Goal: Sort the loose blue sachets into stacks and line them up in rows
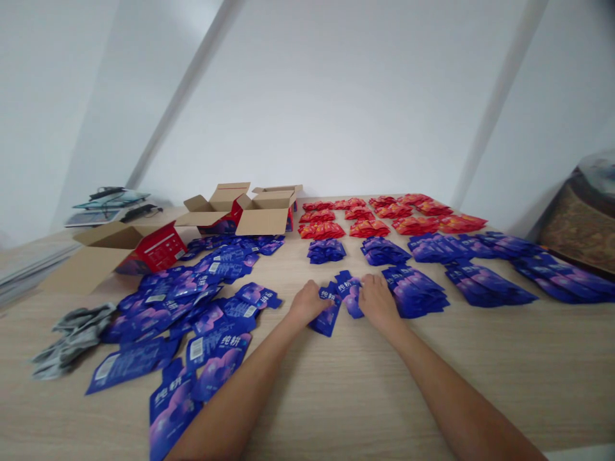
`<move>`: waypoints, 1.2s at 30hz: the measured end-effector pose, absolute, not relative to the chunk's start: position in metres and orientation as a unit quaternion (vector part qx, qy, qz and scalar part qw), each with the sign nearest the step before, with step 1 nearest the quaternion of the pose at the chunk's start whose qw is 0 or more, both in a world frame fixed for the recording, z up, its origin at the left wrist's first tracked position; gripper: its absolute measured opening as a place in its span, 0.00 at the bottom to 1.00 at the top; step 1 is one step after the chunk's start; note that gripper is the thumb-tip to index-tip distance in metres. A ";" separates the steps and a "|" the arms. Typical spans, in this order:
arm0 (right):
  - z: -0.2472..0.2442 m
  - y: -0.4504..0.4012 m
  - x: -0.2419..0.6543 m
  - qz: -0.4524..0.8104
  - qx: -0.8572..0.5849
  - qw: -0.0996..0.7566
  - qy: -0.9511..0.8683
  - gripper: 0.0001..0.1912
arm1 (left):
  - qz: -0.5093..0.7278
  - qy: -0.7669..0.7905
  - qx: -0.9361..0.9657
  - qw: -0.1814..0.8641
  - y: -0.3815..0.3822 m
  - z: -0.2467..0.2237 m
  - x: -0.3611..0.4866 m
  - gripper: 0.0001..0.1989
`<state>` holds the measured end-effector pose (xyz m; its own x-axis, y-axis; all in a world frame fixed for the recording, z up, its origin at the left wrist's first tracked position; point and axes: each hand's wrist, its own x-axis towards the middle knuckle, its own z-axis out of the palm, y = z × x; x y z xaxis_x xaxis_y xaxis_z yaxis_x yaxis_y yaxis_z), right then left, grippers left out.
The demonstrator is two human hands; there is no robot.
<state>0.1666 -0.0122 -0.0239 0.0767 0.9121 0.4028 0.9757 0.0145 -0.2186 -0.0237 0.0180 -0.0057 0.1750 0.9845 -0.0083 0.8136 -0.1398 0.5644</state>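
Note:
My left hand (307, 305) has its thumb and fingers closed on the edge of a small blue pouch (328, 323), which lies slanted on the table. Just to the right is a second blue pouch (346, 291), its spout end pointing away from me. My right hand (378, 301) grips that one along its right edge, fingers bent and partly hidden. The two pouches touch or slightly overlap. Close beside my right hand sits a fanned stack of blue pouches (417, 293).
Loose blue pouches (177, 301) are heaped at left, near grey gloves (74, 336) and open cartons (158, 250). More blue stacks (487, 285) stretch rightward, with rows of red pouches (368, 228) behind. A brown patterned object (576, 224) stands at far right.

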 end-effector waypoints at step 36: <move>-0.013 -0.026 0.133 0.265 -0.557 0.486 -0.619 0.19 | 0.367 0.271 0.564 0.689 0.004 -0.010 -0.005 0.19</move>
<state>0.1333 -0.0264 -0.0131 0.0937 0.9472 0.3067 0.4313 0.2391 -0.8700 -0.0046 0.0042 -0.0096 0.5839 0.8109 0.0403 -0.1995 0.0953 0.9752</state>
